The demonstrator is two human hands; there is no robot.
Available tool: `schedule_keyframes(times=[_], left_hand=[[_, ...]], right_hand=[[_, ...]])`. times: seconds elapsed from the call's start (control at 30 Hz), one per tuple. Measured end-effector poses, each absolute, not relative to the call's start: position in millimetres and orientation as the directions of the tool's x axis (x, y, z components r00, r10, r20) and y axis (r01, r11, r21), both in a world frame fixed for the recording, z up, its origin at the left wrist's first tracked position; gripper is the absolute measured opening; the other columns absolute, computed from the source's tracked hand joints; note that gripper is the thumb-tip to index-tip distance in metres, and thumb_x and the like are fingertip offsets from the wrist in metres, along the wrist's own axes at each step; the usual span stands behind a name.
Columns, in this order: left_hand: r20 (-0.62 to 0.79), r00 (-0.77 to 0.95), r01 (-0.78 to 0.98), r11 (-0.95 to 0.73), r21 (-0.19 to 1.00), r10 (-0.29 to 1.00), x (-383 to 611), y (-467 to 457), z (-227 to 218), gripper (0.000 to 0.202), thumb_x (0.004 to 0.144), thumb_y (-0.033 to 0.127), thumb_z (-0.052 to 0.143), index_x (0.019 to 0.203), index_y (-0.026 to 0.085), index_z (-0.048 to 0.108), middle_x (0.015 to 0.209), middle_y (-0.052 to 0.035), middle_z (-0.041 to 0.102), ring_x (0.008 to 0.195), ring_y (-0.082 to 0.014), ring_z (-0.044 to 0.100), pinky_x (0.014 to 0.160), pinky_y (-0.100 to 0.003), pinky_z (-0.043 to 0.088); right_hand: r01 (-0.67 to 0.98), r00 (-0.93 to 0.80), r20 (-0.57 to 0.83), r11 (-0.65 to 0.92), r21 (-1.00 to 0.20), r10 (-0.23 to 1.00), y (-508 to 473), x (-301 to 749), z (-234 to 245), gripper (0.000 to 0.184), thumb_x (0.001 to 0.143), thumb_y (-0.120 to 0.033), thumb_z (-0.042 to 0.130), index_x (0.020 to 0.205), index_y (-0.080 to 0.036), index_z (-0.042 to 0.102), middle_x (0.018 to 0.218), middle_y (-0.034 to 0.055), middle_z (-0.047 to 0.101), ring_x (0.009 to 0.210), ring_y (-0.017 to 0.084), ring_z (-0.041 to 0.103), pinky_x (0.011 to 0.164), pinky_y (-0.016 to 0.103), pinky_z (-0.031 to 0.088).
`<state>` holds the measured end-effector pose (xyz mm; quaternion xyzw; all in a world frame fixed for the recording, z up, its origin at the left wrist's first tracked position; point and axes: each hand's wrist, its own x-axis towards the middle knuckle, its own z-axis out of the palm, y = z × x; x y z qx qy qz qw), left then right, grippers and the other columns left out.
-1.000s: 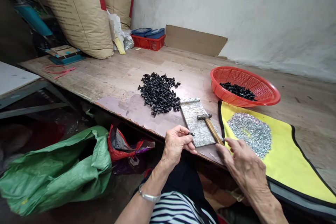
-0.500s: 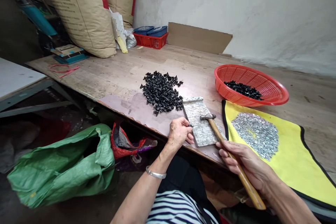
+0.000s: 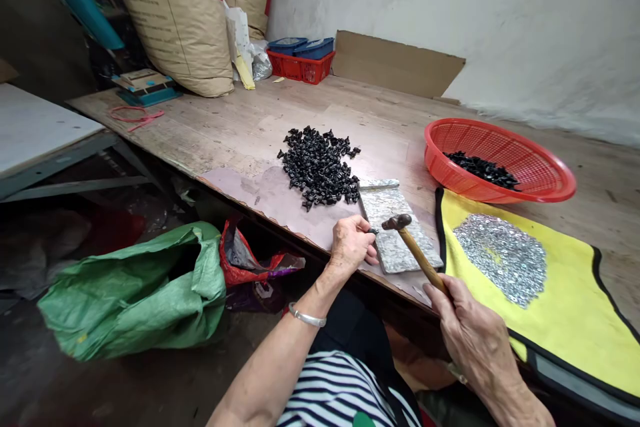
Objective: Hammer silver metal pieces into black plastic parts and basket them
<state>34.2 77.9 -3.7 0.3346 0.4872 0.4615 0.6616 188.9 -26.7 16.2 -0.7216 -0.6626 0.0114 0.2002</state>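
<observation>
Black clips (image 3: 319,167) heaped left of the stone slab (image 3: 390,252); left hand (image 3: 351,247) pinching a small black piece (image 3: 373,231) at slab's left edge; hammer (image 3: 397,221) head over slab, right hand (image 3: 475,333) closed round its wooden handle; red basket (image 3: 500,160) right of slab.

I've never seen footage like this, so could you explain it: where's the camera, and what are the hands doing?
This view comes from a camera worn on a person's head, looking forward and down, so the bare hands are the wearer's own. The left hand pinches a small black piece at the edge of a mottled grey slab. The right hand grips a wooden-handled hammer, its head above the slab. On the wooden bench lie a heap of black pieces, a red plastic basket holding more, and a yellow mat under a pile of small silver pieces.
</observation>
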Motion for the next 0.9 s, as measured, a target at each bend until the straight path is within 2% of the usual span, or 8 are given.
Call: schedule_keyframes(times=[0.1,0.2,0.3,0.43,0.5,0.63,0.8,0.9], left_hand=[[-0.323,0.076,-0.295,0.33,0.897,0.943,35,77,-4,0.016,0.059,0.003,0.05,0.069,0.016,0.048,0.034,0.0076,0.046,0.026,-0.0123,0.047,0.028,-0.026,0.046],[-0.309,0.082,-0.285,0.319,0.904,0.948,34,77,-4,0.014,0.06,0.004,0.051,0.064,0.016,0.046,0.032,0.007,0.046,0.026,-0.0121,0.046,0.028,-0.026,0.046],[-0.314,0.09,-0.275,0.327,0.904,0.945,34,77,-2,0.014,0.06,0.005,0.053,0.063,0.016,0.046,0.032,0.0066,0.046,0.026,-0.0113,0.046,0.03,-0.025,0.046],[-0.316,0.08,-0.257,0.326,0.91,0.945,34,76,-1,0.014,0.061,0.006,0.056,0.063,0.016,0.046,0.033,0.0063,0.046,0.026,-0.0107,0.047,0.031,-0.023,0.046],[-0.317,0.075,-0.253,0.326,0.911,0.945,34,76,-2,0.014,0.06,0.007,0.057,0.062,0.016,0.046,0.032,0.0063,0.046,0.026,-0.0108,0.047,0.031,-0.023,0.046],[-0.327,0.074,-0.263,0.334,0.905,0.942,35,77,-3,0.014,0.061,0.007,0.057,0.061,0.016,0.046,0.032,0.006,0.046,0.026,-0.0118,0.047,0.031,-0.025,0.047],[-0.33,0.084,-0.268,0.34,0.901,0.94,35,78,-3,0.012,0.062,0.008,0.057,0.061,0.015,0.047,0.031,0.0055,0.046,0.027,-0.0117,0.047,0.031,-0.024,0.047],[-0.328,0.069,-0.275,0.334,0.901,0.942,36,78,-2,0.012,0.061,0.007,0.056,0.061,0.015,0.047,0.031,0.0055,0.047,0.026,-0.0115,0.047,0.03,-0.024,0.047]], right_hand=[[0.988,0.032,0.315,0.018,-0.154,0.949,-26,186,13,0.039,0.09,-0.046,0.03,0.086,-0.02,0.058,0.057,0.0025,0.061,0.045,0.017,0.057,0.045,0.026,0.037],[0.996,-0.006,0.345,0.035,-0.077,0.939,-27,183,15,0.039,0.091,-0.043,0.029,0.084,-0.018,0.058,0.055,0.0024,0.06,0.042,0.016,0.055,0.043,0.026,0.034],[0.995,0.018,0.379,0.019,-0.094,0.925,-28,181,27,0.036,0.091,-0.041,0.032,0.087,-0.018,0.059,0.057,0.0029,0.061,0.042,0.016,0.054,0.044,0.026,0.034],[0.977,0.108,0.452,-0.011,-0.211,0.886,-31,175,40,0.035,0.091,-0.04,0.035,0.103,-0.016,0.059,0.076,0.0071,0.068,0.057,0.016,0.061,0.052,0.025,0.039],[0.984,0.114,0.432,-0.041,-0.176,0.895,-31,171,36,0.035,0.091,-0.036,0.035,0.105,-0.015,0.059,0.076,0.0079,0.067,0.057,0.017,0.06,0.051,0.025,0.038],[1.0,0.017,0.306,-0.014,-0.011,0.952,-29,169,23,0.028,0.089,-0.029,0.038,0.088,-0.017,0.064,0.059,0.0046,0.063,0.042,0.016,0.053,0.043,0.026,0.029],[0.999,0.019,0.5,-0.002,-0.035,0.866,-30,171,30,0.03,0.09,-0.03,0.041,0.107,-0.014,0.06,0.08,0.0077,0.07,0.057,0.017,0.061,0.049,0.025,0.035],[1.0,0.0,0.479,0.009,-0.017,0.878,-30,170,31,0.031,0.09,-0.03,0.04,0.107,-0.014,0.061,0.082,0.0072,0.07,0.056,0.017,0.062,0.049,0.026,0.036]])
